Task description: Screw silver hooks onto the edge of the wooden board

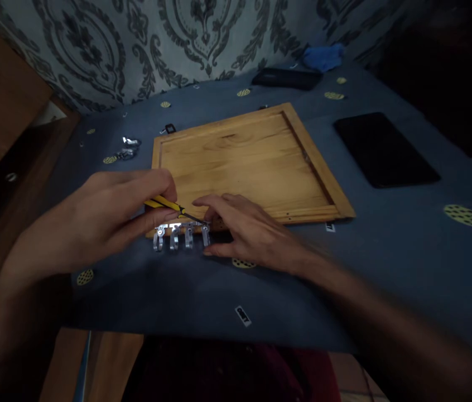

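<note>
My left hand (131,209) is closed around a slim screwdriver (169,205) with a yellow and black handle. Its dark shaft slants down to the right, and the tip meets the top of a shiny metal hook (206,235). My right hand (248,229) holds that hook, fingers above it and thumb below. Several such metal hooks (174,237) sit in a row along the near edge of a wooden panel (236,162) with a raised frame. The panel lies flat, and my hands hide part of its near left side.
Loose metal hooks (128,149) lie left of the panel on the dark blue patterned cloth (177,301). A black tablet-like slab (384,149) rests at the right. Behind are a dark case (287,79) and a blue cloth (323,57), near the patterned wall (202,33).
</note>
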`<state>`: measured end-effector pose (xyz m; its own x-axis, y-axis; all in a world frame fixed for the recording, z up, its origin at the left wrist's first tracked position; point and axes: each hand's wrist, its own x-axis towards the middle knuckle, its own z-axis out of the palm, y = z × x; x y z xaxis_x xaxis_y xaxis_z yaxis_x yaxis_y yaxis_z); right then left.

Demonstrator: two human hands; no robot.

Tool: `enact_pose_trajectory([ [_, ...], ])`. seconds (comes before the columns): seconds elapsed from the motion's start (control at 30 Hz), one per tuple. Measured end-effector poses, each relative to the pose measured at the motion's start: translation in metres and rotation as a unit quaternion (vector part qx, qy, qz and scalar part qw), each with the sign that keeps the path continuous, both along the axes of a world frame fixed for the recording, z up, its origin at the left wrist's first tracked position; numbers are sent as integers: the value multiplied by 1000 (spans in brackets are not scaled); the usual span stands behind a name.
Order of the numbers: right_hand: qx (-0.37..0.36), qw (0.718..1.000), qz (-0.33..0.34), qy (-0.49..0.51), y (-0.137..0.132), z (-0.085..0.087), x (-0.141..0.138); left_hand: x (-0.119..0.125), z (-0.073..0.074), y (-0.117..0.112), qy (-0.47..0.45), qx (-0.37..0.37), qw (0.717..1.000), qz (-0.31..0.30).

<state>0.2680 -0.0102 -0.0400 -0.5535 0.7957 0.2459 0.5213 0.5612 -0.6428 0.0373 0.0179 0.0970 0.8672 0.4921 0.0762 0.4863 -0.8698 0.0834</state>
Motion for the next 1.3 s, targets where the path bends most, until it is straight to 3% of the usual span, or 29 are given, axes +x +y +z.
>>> enact_pose_trajectory([
  [0.27,0,1000,0,1,0,1,1,22,3,2,-6,8,999,-40],
  [0.43,-13,1000,3,-6,-1,5,0,31,4,0,1,-31,999,-35],
  [0.6,2,1000,0,0,0,2,0,33,4,0,2,-51,998,-26],
  [1.3,3,1000,6,17,1,-1,1,30,18,21,47,-113,987,-107],
])
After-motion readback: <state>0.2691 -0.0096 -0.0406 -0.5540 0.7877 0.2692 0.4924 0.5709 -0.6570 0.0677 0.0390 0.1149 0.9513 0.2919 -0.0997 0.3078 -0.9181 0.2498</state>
